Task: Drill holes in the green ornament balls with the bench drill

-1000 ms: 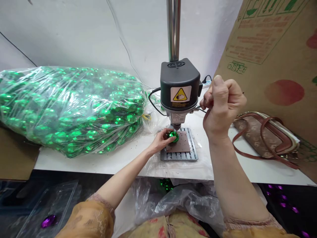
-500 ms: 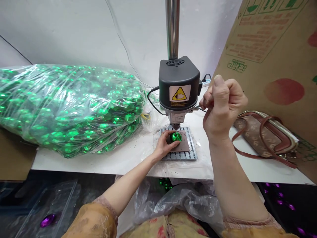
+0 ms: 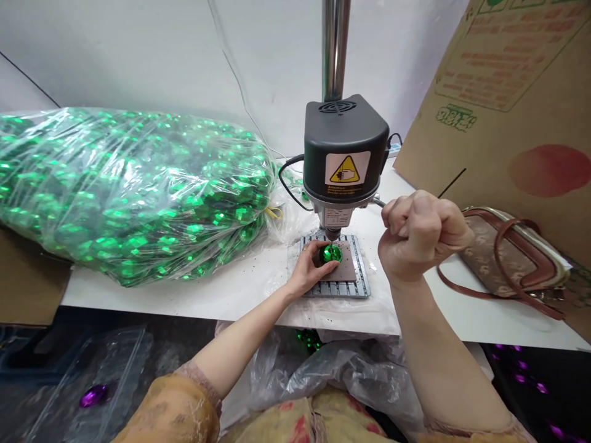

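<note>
My left hand (image 3: 310, 269) grips a shiny green faceted gem (image 3: 331, 253) between thumb and fingers. The gem lies on a brownish square board (image 3: 346, 271) on the ribbed metal base (image 3: 363, 288) of a small bench drill press (image 3: 346, 144). Directly above, the drill's chuck (image 3: 333, 234) points down, and the thin bit reaches the top of the gem; how deep it goes I cannot tell. My right hand (image 3: 422, 234) is closed around the drill press lever (image 3: 378, 202), to the right of the black motor housing.
A large clear bag of green gems (image 3: 138, 197) fills the table's left side. On the right are a brown handbag (image 3: 512, 258) and a tall cardboard box (image 3: 498, 135). Below the table edge, a clear plastic tray (image 3: 122, 363) holds a purple gem (image 3: 93, 395). Crumpled plastic (image 3: 341, 369) covers my lap.
My right hand has turned forward and lower with the lever, and a dark rod end now shows behind it. The view has shifted slightly. My left hand keeps the gem in place.
</note>
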{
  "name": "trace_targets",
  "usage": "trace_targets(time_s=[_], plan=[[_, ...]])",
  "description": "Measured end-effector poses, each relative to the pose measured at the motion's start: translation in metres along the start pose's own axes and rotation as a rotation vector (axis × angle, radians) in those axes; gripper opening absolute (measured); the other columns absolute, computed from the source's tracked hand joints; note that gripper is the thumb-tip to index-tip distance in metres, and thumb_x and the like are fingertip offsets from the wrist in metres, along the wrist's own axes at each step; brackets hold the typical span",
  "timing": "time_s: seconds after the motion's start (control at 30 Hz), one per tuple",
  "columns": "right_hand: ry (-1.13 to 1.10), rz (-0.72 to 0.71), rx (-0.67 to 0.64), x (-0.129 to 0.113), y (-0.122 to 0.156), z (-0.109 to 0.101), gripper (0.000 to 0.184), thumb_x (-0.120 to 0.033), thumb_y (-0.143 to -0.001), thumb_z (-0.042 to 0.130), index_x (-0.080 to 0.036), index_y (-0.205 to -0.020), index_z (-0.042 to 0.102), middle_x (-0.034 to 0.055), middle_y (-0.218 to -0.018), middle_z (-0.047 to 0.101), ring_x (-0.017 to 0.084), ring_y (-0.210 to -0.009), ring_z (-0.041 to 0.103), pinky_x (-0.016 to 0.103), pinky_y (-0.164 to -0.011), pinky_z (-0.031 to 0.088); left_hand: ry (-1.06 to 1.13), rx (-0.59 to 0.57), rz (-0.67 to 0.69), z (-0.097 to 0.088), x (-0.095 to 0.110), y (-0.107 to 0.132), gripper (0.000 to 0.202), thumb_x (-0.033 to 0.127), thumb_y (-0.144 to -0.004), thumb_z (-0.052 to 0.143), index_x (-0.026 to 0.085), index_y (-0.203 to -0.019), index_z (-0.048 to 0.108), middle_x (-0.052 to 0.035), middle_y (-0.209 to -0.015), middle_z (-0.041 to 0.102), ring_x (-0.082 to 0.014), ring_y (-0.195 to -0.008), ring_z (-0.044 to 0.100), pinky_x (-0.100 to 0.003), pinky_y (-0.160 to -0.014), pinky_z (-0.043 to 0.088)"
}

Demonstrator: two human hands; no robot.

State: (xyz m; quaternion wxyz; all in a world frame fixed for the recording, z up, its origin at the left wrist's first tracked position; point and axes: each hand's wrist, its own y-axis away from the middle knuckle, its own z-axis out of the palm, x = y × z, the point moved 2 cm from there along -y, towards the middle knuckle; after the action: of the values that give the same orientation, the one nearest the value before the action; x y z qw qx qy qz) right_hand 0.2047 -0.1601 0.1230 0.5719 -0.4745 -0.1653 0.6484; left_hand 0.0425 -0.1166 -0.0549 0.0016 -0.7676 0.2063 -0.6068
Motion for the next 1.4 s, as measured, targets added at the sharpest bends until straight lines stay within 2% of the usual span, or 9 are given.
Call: trace_targets(time_s=[0.4, 0.67, 0.93, 1.07, 1.17, 1.23, 1.3, 1.4], plan=[[-0.061, -0.117, -0.015, 0.007, 0.009, -0.005, 0.055, -0.021, -0.089, 0.062, -0.016, -0.055, 0.019, -0.0068, -0.046, 0.022, 0.002, -0.04, 0.025, 0.023, -0.042, 0.027, 0.002, -0.004, 0.0, 0.0, 0.001, 0.0, 0.051, 0.045, -0.082, 0.085, 0.022, -0.124, 0.067, -0.0115, -0.125, 0.068, -0.0318, -0.126, 0.061, -0.048, -0.113, 0.045], [-0.075, -0.207, -0.068, 0.011, 0.013, -0.01, 0.051, -0.012, -0.089, 0.058, -0.016, -0.057, 0.019, -0.0076, -0.048, 0.024, 0.001, -0.042, 0.025, 0.022, -0.044, 0.03, 0.027, 0.001, -0.005, 0.001, -0.001, 0.001, 0.055, 0.05, -0.082, 0.086, 0.022, -0.124, 0.066, -0.0107, -0.124, 0.069, -0.0302, -0.122, 0.062, -0.045, -0.109, 0.047], [-0.048, -0.241, -0.081, 0.014, 0.024, -0.018, 0.049, -0.01, -0.087, 0.059, -0.016, -0.058, 0.02, -0.0075, -0.049, 0.028, 0.001, -0.044, 0.026, 0.024, -0.048, 0.035, 0.029, 0.023, 0.005, 0.001, 0.002, 0.002, 0.055, 0.053, -0.08, 0.086, 0.022, -0.122, 0.067, -0.0097, -0.12, 0.07, -0.0286, -0.119, 0.065, -0.043, -0.106, 0.05], [-0.015, -0.137, -0.04, 0.005, 0.013, -0.01, 0.051, -0.016, -0.091, 0.059, -0.018, -0.056, 0.022, -0.0075, -0.048, 0.025, 0.001, -0.042, 0.026, 0.024, -0.047, 0.031, 0.02, 0.021, -0.004, 0.001, 0.002, 0.001, 0.055, 0.051, -0.079, 0.087, 0.021, -0.121, 0.067, -0.0098, -0.119, 0.07, -0.0283, -0.117, 0.066, -0.042, -0.104, 0.051], [0.071, 0.039, 0.016, -0.002, -0.009, 0.004, 0.049, -0.023, -0.092, 0.064, -0.021, -0.055, 0.032, -0.0084, -0.046, 0.029, 0.003, -0.041, 0.032, 0.024, -0.044, 0.032, 0.027, 0.041, -0.014, 0.003, 0.006, 0.001, 0.054, 0.05, -0.078, 0.087, 0.02, -0.119, 0.067, -0.0096, -0.116, 0.072, -0.0261, -0.111, 0.068, -0.04, -0.099, 0.055], [0.094, 0.148, 0.005, -0.004, -0.024, 0.013, 0.045, -0.023, -0.09, 0.065, -0.022, -0.056, 0.036, -0.009, -0.045, 0.035, 0.003, -0.041, 0.034, 0.023, -0.045, 0.033, 0.013, 0.09, -0.002, 0.003, 0.013, 0.006, 0.05, 0.048, -0.08, 0.086, 0.02, -0.117, 0.066, -0.0092, -0.114, 0.072, -0.0246, -0.106, 0.07, -0.038, -0.095, 0.056], [0.097, 0.177, -0.006, -0.004, -0.033, 0.017, 0.044, -0.023, -0.09, 0.065, -0.024, -0.056, 0.036, -0.0096, -0.045, 0.036, 0.003, -0.04, 0.033, 0.023, -0.043, 0.03, -0.06, 0.173, 0.029, 0.0, 0.023, 0.019, 0.045, 0.046, -0.082, 0.084, 0.02, -0.114, 0.065, -0.0084, -0.112, 0.073, -0.0238, -0.104, 0.07, -0.037, -0.092, 0.057], [0.068, 0.165, -0.008, -0.003, -0.036, 0.017, 0.042, -0.023, -0.089, 0.067, -0.025, -0.057, 0.039, -0.0092, -0.044, 0.04, 0.005, -0.04, 0.035, 0.026, -0.043, 0.03, -0.249, 0.227, 0.138, -0.011, 0.04, 0.058, 0.038, 0.045, -0.085, 0.08, 0.022, -0.11, 0.064, -0.0059, -0.103, 0.072, -0.022, -0.096, 0.07, -0.034, -0.084, 0.056]])
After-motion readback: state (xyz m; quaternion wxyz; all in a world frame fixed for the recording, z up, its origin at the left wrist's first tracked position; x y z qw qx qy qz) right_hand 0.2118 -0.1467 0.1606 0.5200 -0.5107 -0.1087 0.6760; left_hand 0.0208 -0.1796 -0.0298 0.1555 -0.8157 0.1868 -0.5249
